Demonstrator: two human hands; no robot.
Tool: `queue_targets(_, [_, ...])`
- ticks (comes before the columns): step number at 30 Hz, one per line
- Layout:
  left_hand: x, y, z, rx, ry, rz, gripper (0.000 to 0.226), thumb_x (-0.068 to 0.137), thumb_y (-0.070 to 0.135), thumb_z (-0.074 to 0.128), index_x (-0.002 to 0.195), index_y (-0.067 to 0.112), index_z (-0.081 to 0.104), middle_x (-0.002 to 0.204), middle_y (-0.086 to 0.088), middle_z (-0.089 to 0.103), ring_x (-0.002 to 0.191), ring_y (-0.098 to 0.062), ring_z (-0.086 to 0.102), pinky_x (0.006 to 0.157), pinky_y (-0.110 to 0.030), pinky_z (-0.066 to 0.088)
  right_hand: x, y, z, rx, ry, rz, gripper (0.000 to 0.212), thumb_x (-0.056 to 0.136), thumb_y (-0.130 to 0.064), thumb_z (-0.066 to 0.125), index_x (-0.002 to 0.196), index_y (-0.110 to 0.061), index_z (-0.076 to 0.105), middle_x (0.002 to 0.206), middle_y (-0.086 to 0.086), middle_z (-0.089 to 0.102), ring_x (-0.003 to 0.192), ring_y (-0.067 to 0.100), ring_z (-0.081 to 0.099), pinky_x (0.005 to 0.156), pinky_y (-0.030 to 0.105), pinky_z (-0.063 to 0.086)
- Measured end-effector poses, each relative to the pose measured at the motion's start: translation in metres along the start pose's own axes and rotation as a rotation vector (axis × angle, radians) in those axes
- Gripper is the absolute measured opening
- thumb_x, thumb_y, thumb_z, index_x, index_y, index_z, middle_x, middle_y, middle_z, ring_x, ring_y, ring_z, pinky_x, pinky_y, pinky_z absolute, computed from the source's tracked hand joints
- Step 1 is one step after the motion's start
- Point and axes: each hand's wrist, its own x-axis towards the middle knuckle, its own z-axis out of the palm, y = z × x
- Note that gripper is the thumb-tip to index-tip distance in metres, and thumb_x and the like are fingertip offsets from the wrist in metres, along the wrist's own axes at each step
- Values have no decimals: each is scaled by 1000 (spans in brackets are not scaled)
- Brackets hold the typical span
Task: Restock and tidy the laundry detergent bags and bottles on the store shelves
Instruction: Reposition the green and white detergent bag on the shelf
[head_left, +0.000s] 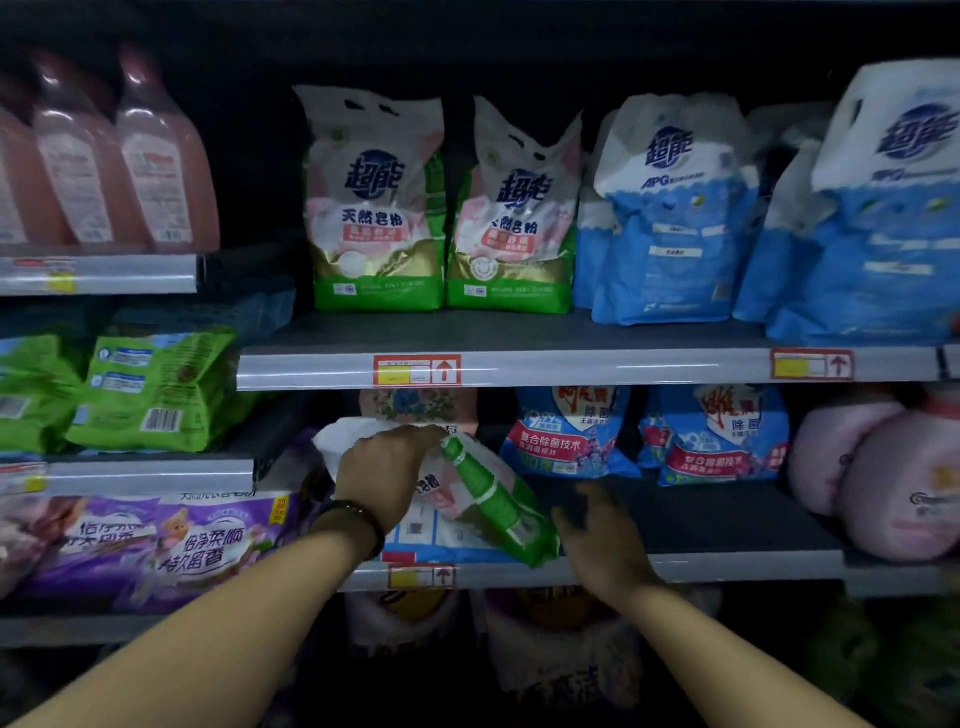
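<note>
My left hand (382, 475) grips the top of a green, pink and white detergent bag (483, 499) that lies tilted at the front of the lower shelf (727, 525). My right hand (605, 535) hovers just right of the bag's green bottom edge, fingers spread and blurred, holding nothing. Two matching green and pink bags (376, 202) (511, 213) stand upright on the shelf above. Blue and white bags (670, 213) stand to their right.
Pink bottles (156, 156) fill the upper left shelf. Green packs (156, 389) and purple packs (171, 545) lie on the left shelves. Blue bags with red labels (569, 434) stand at the back of the lower shelf, pink bags (883, 467) at its right.
</note>
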Motion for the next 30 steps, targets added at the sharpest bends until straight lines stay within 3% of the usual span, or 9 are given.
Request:
queue_targets(5, [-16,-2,-49,-70,137,169,43,93,17,62,126,43,68,113,8,78,94,-23,76,65,-40,62,-7,-1,-12,171,-127,136,47,109,-44,50,149,-20,51,151,7,56,136,29,54,109,37,43])
queue_targets(9, [-25,4,-84,-136,219,244,35,95,35,47,120,40,71,106,5,80,90,-24,78,63,-41,63,-33,-10,7,465,-311,352,69,91,-68,66,143,-23,58,147,8,60,124,31,64,110,52,51])
queue_targets(12, [-37,16,-97,-183,269,279,30,95,46,47,112,36,70,86,3,79,72,-25,75,56,-39,59,-66,-13,24,567,-664,590,103,60,-93,70,128,-16,72,130,20,72,116,43,70,104,60,54])
queue_targets(16, [-50,24,-102,-312,302,312,25,97,35,56,113,33,75,93,7,80,81,-17,77,66,-37,62,-105,-24,27,677,-1027,607,105,66,-100,57,135,-22,72,140,21,67,130,47,61,105,56,50])
queue_targets(18, [-57,27,-107,-482,330,294,24,98,18,67,117,28,78,105,8,81,95,-9,77,80,-34,63,-118,-30,27,764,-1028,577,98,68,-97,60,138,-29,70,146,17,63,135,45,57,109,57,48])
queue_targets(20, [-63,31,-116,-631,388,261,30,96,3,71,119,20,79,110,7,80,102,-6,76,88,-31,61,-126,-31,28,867,-896,500,80,77,-86,65,133,-30,73,142,12,68,134,40,61,112,59,47])
queue_targets(24, [-57,28,-140,-783,507,173,31,98,-1,67,118,19,80,107,10,80,92,-3,76,79,-22,57,-129,-32,26,1081,-692,395,59,88,-67,62,123,-23,79,138,16,70,127,38,67,115,63,44])
queue_targets(27, [-49,17,-160,-786,482,181,41,95,-5,67,124,22,78,114,12,78,102,-1,75,86,-29,62,-127,-46,7,1087,-598,348,58,81,-62,64,110,-15,84,127,22,74,110,41,75,104,57,53])
queue_targets(30, [-45,7,-181,-679,532,266,51,89,-2,66,132,24,72,129,13,72,120,-3,69,102,-38,57,-127,-52,-15,1063,-483,230,58,72,-47,86,109,-3,81,113,27,77,95,43,77,81,54,63])
